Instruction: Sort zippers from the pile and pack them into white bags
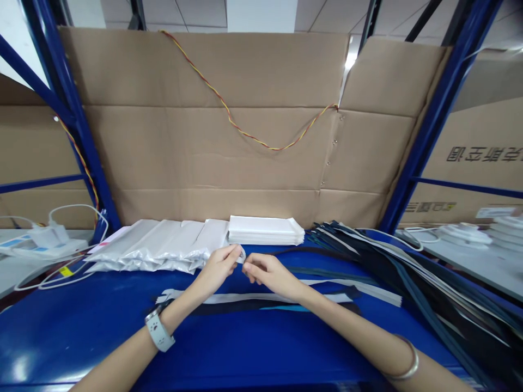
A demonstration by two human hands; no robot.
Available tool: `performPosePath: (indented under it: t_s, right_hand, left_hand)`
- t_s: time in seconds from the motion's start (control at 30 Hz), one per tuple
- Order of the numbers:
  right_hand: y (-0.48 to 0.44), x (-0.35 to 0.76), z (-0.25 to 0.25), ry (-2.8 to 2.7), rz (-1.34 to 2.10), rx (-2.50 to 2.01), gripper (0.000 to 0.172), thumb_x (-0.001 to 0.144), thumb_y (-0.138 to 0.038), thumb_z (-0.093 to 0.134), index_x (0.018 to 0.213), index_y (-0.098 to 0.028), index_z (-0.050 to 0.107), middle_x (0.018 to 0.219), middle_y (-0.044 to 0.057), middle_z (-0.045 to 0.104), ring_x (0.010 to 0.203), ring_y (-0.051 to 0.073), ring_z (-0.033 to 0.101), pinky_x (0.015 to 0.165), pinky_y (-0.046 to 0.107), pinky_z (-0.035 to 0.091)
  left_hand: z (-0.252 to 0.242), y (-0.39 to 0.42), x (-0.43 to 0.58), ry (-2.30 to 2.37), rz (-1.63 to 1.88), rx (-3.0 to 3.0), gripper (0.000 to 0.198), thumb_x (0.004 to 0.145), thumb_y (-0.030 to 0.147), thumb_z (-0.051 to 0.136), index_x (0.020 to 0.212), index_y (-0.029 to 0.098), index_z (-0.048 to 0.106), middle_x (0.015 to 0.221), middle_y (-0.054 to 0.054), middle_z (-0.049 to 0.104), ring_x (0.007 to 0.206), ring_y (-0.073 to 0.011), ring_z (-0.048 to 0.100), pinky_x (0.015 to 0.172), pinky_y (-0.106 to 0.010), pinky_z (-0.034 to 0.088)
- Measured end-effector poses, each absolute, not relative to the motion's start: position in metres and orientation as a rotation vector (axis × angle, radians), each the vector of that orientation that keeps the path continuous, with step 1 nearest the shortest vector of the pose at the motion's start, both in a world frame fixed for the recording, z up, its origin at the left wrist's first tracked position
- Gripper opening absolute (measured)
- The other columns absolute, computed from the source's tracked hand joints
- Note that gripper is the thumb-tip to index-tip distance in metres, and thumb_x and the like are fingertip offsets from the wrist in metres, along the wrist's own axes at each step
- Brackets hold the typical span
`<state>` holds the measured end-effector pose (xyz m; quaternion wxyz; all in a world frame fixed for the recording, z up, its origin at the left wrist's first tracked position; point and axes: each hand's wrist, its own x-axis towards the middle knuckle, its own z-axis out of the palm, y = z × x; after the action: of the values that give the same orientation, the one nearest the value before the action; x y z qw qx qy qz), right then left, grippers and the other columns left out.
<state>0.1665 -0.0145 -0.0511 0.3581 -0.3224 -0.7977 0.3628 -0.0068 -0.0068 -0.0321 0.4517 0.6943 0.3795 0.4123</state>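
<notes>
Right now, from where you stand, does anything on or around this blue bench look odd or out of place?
The twisted red-and-yellow wire looks odd: it sags loosely across the cardboard backing instead of being fixed neatly along the frame. The dark strips on the right also look untidy, fanning across the blue bench toward its edge.

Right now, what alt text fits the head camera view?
The left hand and right hand pinch a small white piece over a blue work surface. Silvery pouches and a stack of white packets lie behind them, long dark strips fan out rightward, and cardboard stands behind.
</notes>
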Motion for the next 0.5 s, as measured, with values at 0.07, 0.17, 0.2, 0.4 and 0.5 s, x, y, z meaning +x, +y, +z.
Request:
performPosePath:
  t_s: [0.07, 0.17, 0.2, 0.4, 0.5]
  right_hand:
    - [-0.013, 0.164, -0.054, -1.99, 1.15, -0.757, 0.04, 0.087, -0.053, 0.042, 0.083, -0.015, 0.054, 0.072, 0.002, 0.056, 0.059, 0.01, 0.049, 0.056, 0.024, 0.039]
    - [-0.013, 0.163, -0.055, -1.892, 1.332, -0.692, 0.041, 0.086, -0.053, 0.045, 0.081, -0.014, 0.054, 0.073, 0.003, 0.056, 0.058, 0.009, 0.048, 0.057, 0.024, 0.04]
    - [-0.014, 0.164, -0.055, -1.862, 1.369, -0.681, 0.04, 0.085, -0.053, 0.046, 0.081, -0.014, 0.054, 0.073, 0.002, 0.056, 0.058, 0.009, 0.047, 0.057, 0.024, 0.04]
    - [-0.015, 0.169, -0.053, -1.735, 1.523, -0.623, 0.033, 0.084, -0.048, 0.053, 0.083, -0.015, 0.055, 0.073, 0.002, 0.058, 0.058, 0.009, 0.049, 0.059, 0.024, 0.039]
    - [-0.015, 0.17, -0.051, -1.701, 1.554, -0.619, 0.03, 0.085, -0.045, 0.052, 0.08, -0.015, 0.054, 0.072, 0.002, 0.058, 0.058, 0.009, 0.05, 0.059, 0.024, 0.039]
  left_hand:
    - [-0.033, -0.012, -0.003, 0.903, 0.965, 1.79, 0.037, 0.088, 0.048, 0.04, 0.066, 0.018, 0.039, 0.051, 0.006, 0.034, 0.044, -0.0076, 0.032, 0.044, -0.021, 0.022]
    - [-0.029, -0.021, 0.0, 0.872, 0.925, 1.926, 0.037, 0.092, 0.044, 0.034, 0.067, 0.018, 0.043, 0.055, 0.003, 0.049, 0.051, -0.0101, 0.045, 0.051, -0.022, 0.031]
    - [-0.027, -0.023, 0.0, 0.879, 0.93, 1.984, 0.037, 0.092, 0.042, 0.033, 0.067, 0.018, 0.044, 0.057, 0.002, 0.052, 0.055, -0.0111, 0.048, 0.055, -0.023, 0.034]
    - [-0.021, -0.022, -0.004, 1.024, 0.949, 2.202, 0.035, 0.092, 0.036, 0.034, 0.065, 0.017, 0.044, 0.06, 0.003, 0.051, 0.061, -0.0121, 0.047, 0.06, -0.024, 0.034]
    - [-0.021, -0.02, -0.006, 1.02, 0.946, 2.235, 0.034, 0.092, 0.035, 0.033, 0.064, 0.017, 0.042, 0.06, 0.003, 0.048, 0.06, -0.0113, 0.044, 0.059, -0.023, 0.032]
